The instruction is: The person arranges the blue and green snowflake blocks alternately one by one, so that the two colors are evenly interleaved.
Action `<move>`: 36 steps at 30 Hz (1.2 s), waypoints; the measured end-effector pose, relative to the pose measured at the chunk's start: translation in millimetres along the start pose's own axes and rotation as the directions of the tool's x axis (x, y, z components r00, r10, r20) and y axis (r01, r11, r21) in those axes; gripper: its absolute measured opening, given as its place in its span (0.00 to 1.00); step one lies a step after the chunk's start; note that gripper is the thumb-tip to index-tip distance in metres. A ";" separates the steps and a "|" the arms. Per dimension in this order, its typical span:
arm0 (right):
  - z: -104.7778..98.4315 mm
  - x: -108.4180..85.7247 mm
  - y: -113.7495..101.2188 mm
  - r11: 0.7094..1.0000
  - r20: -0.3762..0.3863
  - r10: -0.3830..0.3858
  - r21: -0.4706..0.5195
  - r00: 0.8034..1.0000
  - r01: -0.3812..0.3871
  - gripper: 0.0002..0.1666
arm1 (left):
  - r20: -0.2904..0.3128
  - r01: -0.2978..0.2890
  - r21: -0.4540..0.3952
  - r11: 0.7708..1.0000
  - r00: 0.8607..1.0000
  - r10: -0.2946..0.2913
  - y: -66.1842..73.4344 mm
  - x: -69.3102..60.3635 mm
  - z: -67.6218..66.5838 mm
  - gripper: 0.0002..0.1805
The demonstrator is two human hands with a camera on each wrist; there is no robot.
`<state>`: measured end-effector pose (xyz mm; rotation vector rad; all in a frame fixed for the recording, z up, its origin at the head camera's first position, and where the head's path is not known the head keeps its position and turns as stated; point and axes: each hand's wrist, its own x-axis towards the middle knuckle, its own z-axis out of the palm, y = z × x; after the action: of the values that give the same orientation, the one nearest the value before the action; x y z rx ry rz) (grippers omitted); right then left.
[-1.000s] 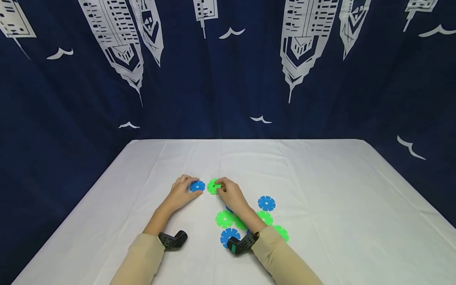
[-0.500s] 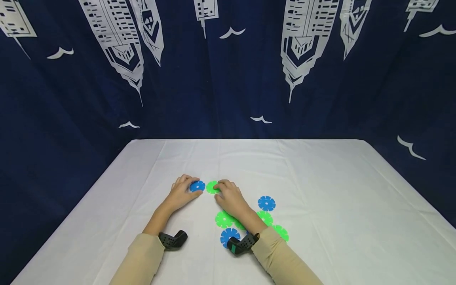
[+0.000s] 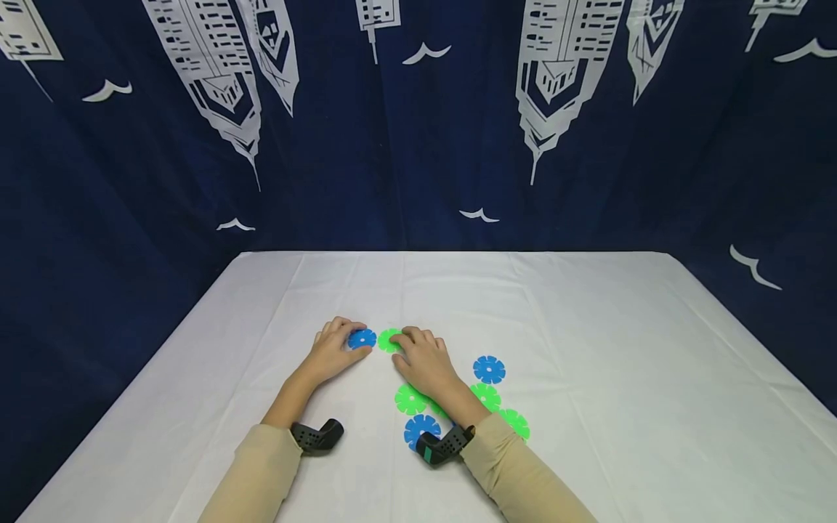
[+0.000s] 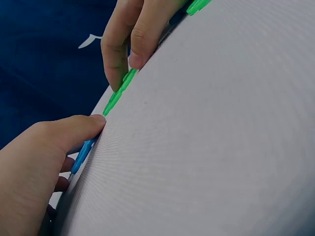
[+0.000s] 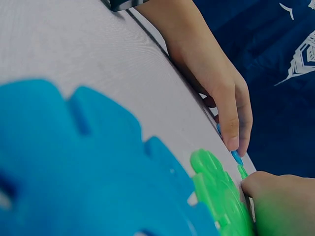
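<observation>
On the white table lies a blue notched plastic disc [image 3: 362, 339], flat, with small slots round its rim. My left hand [image 3: 331, 357] holds it at the edges between thumb and fingers. Just to its right is a green notched disc [image 3: 386, 341], also flat on the cloth. The index finger of my right hand [image 3: 426, 365] rests on this green disc, while the thumb is spread toward the near side. In the left wrist view the green disc [image 4: 115, 97] and the blue disc [image 4: 82, 156] show edge-on, nearly end to end. Part of the green disc is under my right fingers.
Several more discs lie under and beside my right forearm: a blue one [image 3: 489, 369], green ones [image 3: 411, 399] and another blue one [image 3: 421, 430], some partly hidden. The white table [image 3: 621, 363] ends at a dark blue curtain [image 3: 405, 160] behind.
My right hand has lowered the tilted green disc flat beside the blue one, and its thumb has spread away from it. My left hand has stayed on the blue disc.
</observation>
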<state>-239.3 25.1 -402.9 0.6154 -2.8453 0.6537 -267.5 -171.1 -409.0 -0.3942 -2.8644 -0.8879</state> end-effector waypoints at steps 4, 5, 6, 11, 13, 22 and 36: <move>1.3 -0.2 0.3 1.000 0.005 0.010 0.022 1.000 -0.010 0.21 | 0.004 -0.002 0.001 1.000 1.000 0.002 -0.9 -0.5 0.2 0.27; 1.8 -0.3 0.4 1.000 0.006 0.012 0.024 1.000 -0.012 0.22 | 0.004 -0.002 0.001 1.000 1.000 0.002 -1.1 -0.6 0.4 0.27; 2.4 -0.3 0.6 1.000 0.008 0.014 0.022 1.000 -0.014 0.22 | 0.004 -0.003 0.000 1.000 1.000 0.003 -1.3 -0.7 0.6 0.27; 4.7 -0.2 1.6 1.000 0.015 0.012 0.013 1.000 -0.013 0.24 | 0.005 0.000 0.002 1.000 1.000 0.000 -2.5 -1.2 1.7 0.27; 5.5 0.0 2.0 1.000 0.018 0.011 0.008 1.000 -0.011 0.24 | 0.005 0.000 0.006 1.000 1.000 0.000 -2.8 -1.5 2.0 0.27; 7.2 0.1 2.8 1.000 0.015 0.004 -0.006 1.000 -0.004 0.24 | 0.005 -0.005 0.009 1.000 1.000 0.005 -1.4 -2.4 1.8 0.27; -1.2 2.6 3.4 0.995 0.030 0.011 0.097 0.999 -0.014 0.24 | 0.005 -0.014 0.007 1.000 1.000 0.014 -1.2 0.0 0.6 0.27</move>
<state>-243.0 27.5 -402.5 0.6276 -2.8605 0.7951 -267.9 -171.7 -410.1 -0.4155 -2.8651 -0.8760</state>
